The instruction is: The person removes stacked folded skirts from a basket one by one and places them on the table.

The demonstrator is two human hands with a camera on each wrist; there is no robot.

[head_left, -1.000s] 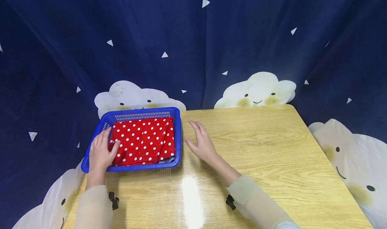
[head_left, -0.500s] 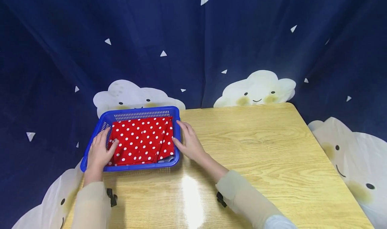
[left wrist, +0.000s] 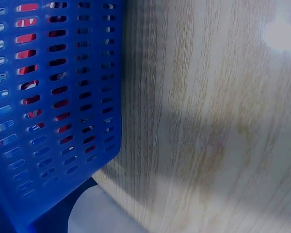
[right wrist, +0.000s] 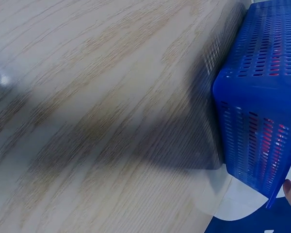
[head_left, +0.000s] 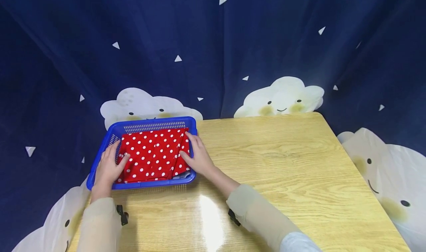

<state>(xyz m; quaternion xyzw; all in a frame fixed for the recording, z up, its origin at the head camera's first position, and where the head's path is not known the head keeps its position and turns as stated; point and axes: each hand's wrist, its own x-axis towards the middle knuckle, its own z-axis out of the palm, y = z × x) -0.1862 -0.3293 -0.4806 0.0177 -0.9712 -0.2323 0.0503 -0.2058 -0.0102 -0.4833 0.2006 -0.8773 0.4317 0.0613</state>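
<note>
A blue plastic basket [head_left: 151, 184] stands at the left of the table, with folded red cloth [head_left: 151, 156] dotted in white lying inside it. Over the basket's left rim lies my left hand [head_left: 108, 167], its thumb reaching across the cloth's edge. My right hand [head_left: 200, 159] is over the right rim, fingers and thumb extended toward the cloth. Whether either hand touches the cloth cannot be told. Something greyish-blue [head_left: 183, 175] peeks out under the cloth near the front right corner. Both wrist views show the slotted basket wall [left wrist: 53, 116]; the hands are mostly out of them.
The wooden table [head_left: 273, 163] extends to the right of the basket and toward me. A dark blue curtain [head_left: 166, 30] with white triangles and clouds hangs behind and at both sides. Light glares on the table [head_left: 210, 218] in front.
My right hand has moved left, from beside the basket to over its right rim and the cloth's edge. My left hand has stayed at the left rim.
</note>
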